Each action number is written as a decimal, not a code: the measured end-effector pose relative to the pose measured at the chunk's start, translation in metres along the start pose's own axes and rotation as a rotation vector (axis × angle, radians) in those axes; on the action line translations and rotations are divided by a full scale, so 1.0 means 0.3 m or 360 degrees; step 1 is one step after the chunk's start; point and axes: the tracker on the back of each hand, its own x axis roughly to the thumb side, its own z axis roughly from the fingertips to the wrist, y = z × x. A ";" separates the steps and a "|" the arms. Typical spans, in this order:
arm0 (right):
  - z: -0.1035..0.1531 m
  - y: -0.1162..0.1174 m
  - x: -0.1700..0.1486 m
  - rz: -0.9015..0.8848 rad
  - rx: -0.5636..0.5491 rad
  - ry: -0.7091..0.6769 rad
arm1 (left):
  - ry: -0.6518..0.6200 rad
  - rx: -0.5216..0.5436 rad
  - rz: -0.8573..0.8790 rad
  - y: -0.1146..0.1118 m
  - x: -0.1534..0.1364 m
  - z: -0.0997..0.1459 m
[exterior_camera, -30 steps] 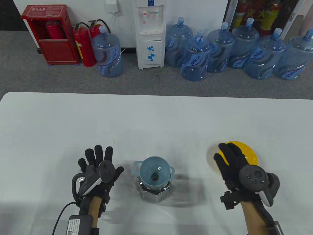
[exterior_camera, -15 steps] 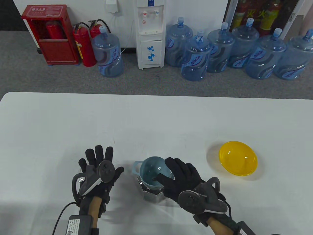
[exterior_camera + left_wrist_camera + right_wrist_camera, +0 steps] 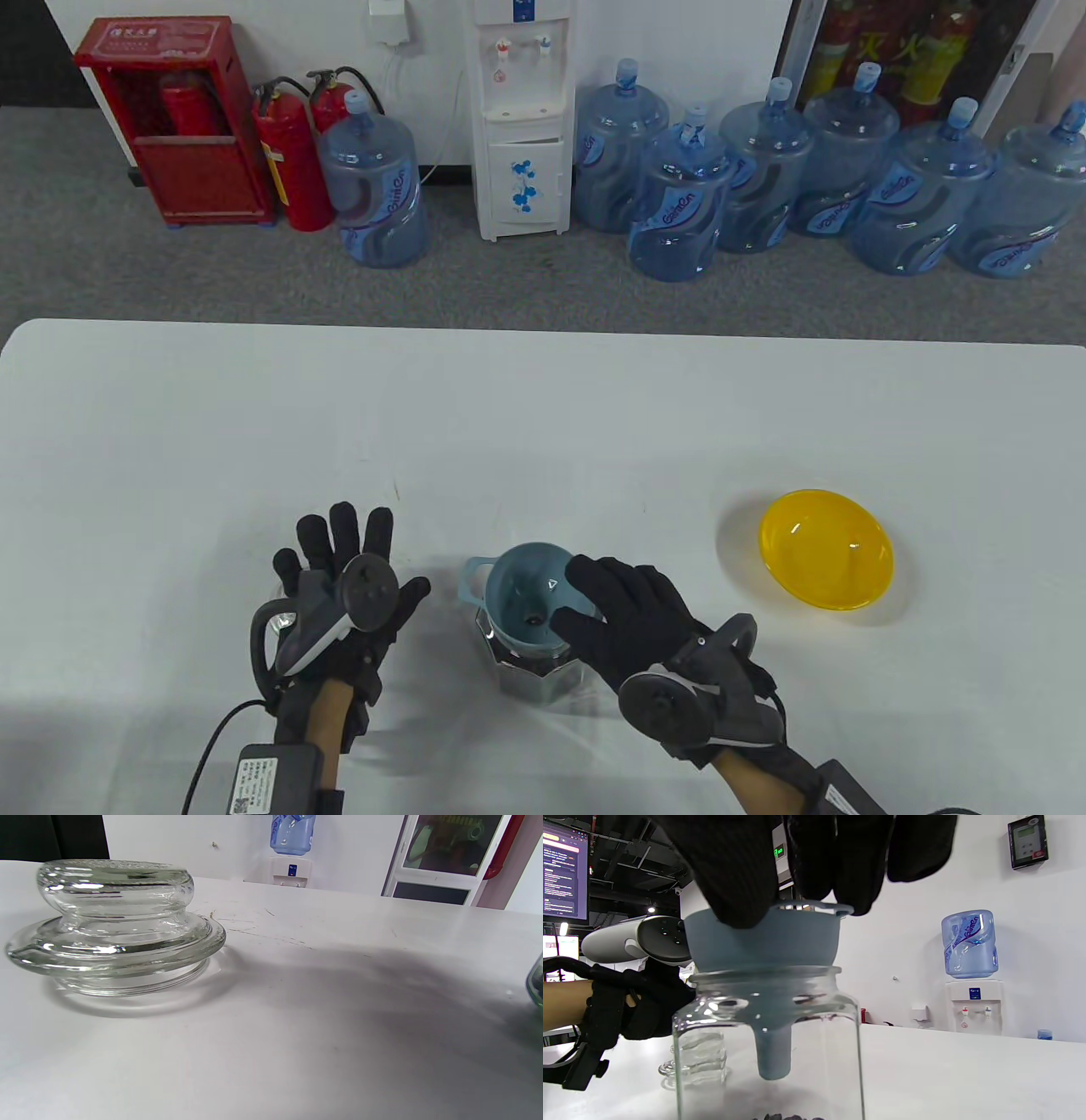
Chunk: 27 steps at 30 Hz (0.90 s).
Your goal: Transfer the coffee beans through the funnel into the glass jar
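A blue funnel (image 3: 522, 590) sits in the mouth of a clear glass jar (image 3: 530, 675) at the table's near middle. In the right wrist view the funnel (image 3: 763, 942) rests in the jar (image 3: 768, 1043), with a few dark coffee beans (image 3: 785, 1116) at the bottom. My right hand (image 3: 577, 598) grips the funnel's right rim, with the thumb on the near side and the fingers (image 3: 835, 861) over the far rim. My left hand (image 3: 352, 556) lies flat and spread on the table left of the jar, holding nothing. The yellow bowl (image 3: 827, 548) stands empty to the right.
The jar's glass lid (image 3: 114, 925) lies on the table by my left hand and shows behind the jar in the right wrist view (image 3: 698, 1065). Water bottles, a dispenser and fire extinguishers stand on the floor beyond the table's far edge.
My right hand left the yellow bowl, moved left to the funnel and settled on its right rim. The left hand, jar and bowl have not moved.
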 end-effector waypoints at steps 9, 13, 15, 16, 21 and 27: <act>-0.002 -0.003 0.012 0.0030 -0.0055 -0.0007 | 0.0002 -0.0001 0.0006 -0.001 -0.002 -0.002; 0.009 -0.018 0.022 0.0046 -0.0209 -0.0026 | 0.0001 0.0002 0.0007 -0.001 -0.002 -0.002; 0.019 -0.039 0.018 -0.0003 -0.0278 -0.0020 | -0.0002 0.0001 0.0009 -0.002 -0.001 -0.002; 0.024 -0.051 0.015 -0.0030 -0.0304 -0.0024 | -0.0003 0.0002 0.0010 -0.002 -0.001 -0.002; 0.087 -0.165 -0.058 -0.0129 -0.0579 0.0134 | -0.0003 0.0002 0.0013 -0.003 -0.001 -0.002; 0.188 -0.242 -0.295 -0.0288 -0.0823 0.0585 | 0.0004 0.0031 0.0022 0.001 -0.004 0.002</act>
